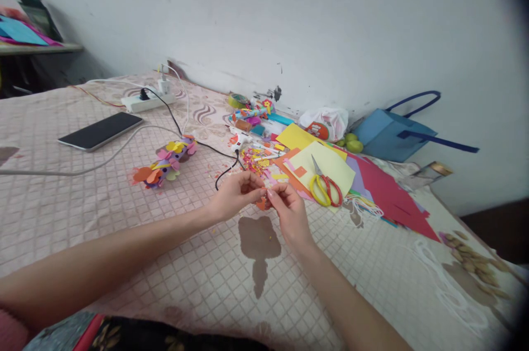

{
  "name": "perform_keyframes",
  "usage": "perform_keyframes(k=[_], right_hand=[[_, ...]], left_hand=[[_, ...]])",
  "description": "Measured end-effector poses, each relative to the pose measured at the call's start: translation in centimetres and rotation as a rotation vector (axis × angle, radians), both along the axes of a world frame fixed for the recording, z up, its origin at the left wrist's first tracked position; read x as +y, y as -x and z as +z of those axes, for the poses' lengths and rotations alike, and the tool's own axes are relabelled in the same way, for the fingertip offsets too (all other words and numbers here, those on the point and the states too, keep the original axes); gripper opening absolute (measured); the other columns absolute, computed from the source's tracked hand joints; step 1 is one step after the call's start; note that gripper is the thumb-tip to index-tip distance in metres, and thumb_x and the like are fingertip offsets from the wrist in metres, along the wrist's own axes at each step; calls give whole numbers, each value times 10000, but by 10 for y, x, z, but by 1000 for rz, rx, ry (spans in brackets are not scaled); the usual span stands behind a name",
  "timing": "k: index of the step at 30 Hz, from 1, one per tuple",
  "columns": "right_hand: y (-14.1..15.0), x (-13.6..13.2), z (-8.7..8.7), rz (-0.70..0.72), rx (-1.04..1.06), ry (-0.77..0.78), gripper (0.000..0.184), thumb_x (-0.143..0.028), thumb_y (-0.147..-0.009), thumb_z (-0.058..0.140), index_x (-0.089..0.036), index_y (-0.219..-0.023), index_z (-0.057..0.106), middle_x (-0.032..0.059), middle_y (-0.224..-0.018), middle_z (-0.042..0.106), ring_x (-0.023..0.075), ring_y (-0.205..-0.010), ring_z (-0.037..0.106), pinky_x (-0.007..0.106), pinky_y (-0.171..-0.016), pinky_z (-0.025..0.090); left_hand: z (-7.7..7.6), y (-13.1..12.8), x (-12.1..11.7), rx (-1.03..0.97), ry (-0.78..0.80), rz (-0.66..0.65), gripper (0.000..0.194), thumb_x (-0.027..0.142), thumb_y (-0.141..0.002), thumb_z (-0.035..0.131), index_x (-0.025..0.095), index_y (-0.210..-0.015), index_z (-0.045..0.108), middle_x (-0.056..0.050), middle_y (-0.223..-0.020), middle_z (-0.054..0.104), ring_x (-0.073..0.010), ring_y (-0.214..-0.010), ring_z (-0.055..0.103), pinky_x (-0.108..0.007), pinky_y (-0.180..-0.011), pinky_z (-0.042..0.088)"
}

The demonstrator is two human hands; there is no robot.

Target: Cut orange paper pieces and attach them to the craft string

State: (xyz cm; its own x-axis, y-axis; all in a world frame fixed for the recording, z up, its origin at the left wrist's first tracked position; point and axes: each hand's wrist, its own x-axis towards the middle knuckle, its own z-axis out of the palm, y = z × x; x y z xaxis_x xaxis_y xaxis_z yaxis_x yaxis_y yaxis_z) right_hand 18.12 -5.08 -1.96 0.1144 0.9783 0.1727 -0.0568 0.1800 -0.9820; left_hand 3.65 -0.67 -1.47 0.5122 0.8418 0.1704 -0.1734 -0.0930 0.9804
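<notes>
Close together over the middle of the table, my left hand (pixel 240 195) and my right hand (pixel 291 213) meet at the fingertips. Both are closed in a pinch on a small orange piece (pixel 261 205) that looks like foam sheet or paper; most of it is hidden by the fingers. Just beyond the hands lie many small pink, yellow and orange scraps (pixel 254 162). Scissors (pixel 324 188) with yellow and red handles rest on a pale yellow sheet (pixel 339 166) to the right. Left of my hands lies a purple tube decorated with colourful petals (pixel 165 162).
A tablet-like dark device (pixel 101 130) and a white power strip (pixel 147 100) with cables are at the left. A white glue gun (pixel 238 141) with a black cord lies beyond my hands. Red sheets (pixel 390 194), a blue bag (pixel 392 133) and peanuts (pixel 475 260) are at the right.
</notes>
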Motion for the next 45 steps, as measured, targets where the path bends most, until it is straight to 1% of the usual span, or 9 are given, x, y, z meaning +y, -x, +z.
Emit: perform_keyframes(k=[2,5,9,19,32,35,38,40,45], right_hand=[[0,0,1,-3,-8,-4,110,-286,-800,611,-195,-760,563,-26,-683,581,103,-587,555,244,-583,445],[1,0,2,32,39,1,107,-292,-799,612,-196,-786,566,-21,-697,590,105,-591,554,247,-580,448],[0,1,1,50,88,24,113,-291,-783,628,-198,-813,571,-18,-722,595,104,-589,557,247,-574,456],[-1,0,2,-8,-27,-11,88,-270,-793,615,-193,-767,582,-25,-653,592,103,-568,552,242,-563,450],[0,-2,2,-13,-32,-17,108,-270,-793,615,-190,-729,584,-26,-617,588,104,-559,540,240,-550,435],[0,-1,2,5,-7,-1,129,-300,-797,612,-191,-735,583,-19,-626,590,109,-558,540,246,-549,437],[-1,0,3,29,34,23,220,-381,-845,538,-192,-742,578,0,-646,594,121,-568,544,258,-549,443],[-3,0,4,41,17,25,267,-413,-860,505,-189,-733,576,7,-646,590,123,-564,538,260,-547,444],[-8,2,8,80,-69,-1,164,-333,-810,597,-183,-745,587,-15,-640,570,103,-553,521,243,-549,437]], left_hand=[[0,0,1,29,7,-29,249,335,-773,637,99,-767,557,-40,-682,638,-111,-621,618,-223,-593,491],[0,0,1,30,25,-45,268,357,-780,627,104,-717,561,-36,-650,649,-96,-595,602,-200,-574,475],[0,0,1,11,51,-19,261,354,-762,648,106,-726,574,-26,-639,647,-98,-590,605,-192,-561,467],[-2,0,0,26,-2,-15,229,325,-783,630,111,-744,559,-14,-647,624,-87,-600,588,-188,-568,464],[-1,0,-2,54,-22,-4,255,351,-767,638,111,-738,559,-31,-665,635,-99,-605,589,-214,-583,475],[0,0,-2,53,-13,-15,252,350,-771,633,115,-725,554,-24,-651,626,-91,-591,574,-205,-570,463],[1,0,-2,33,7,-31,248,346,-775,630,116,-723,552,-19,-643,619,-88,-592,571,-200,-571,457],[2,0,-2,35,16,-26,254,348,-769,636,115,-718,552,-20,-643,616,-89,-591,568,-201,-568,454],[3,1,-3,66,30,-27,267,352,-768,635,104,-708,559,-25,-629,609,-85,-573,555,-200,-554,447]])
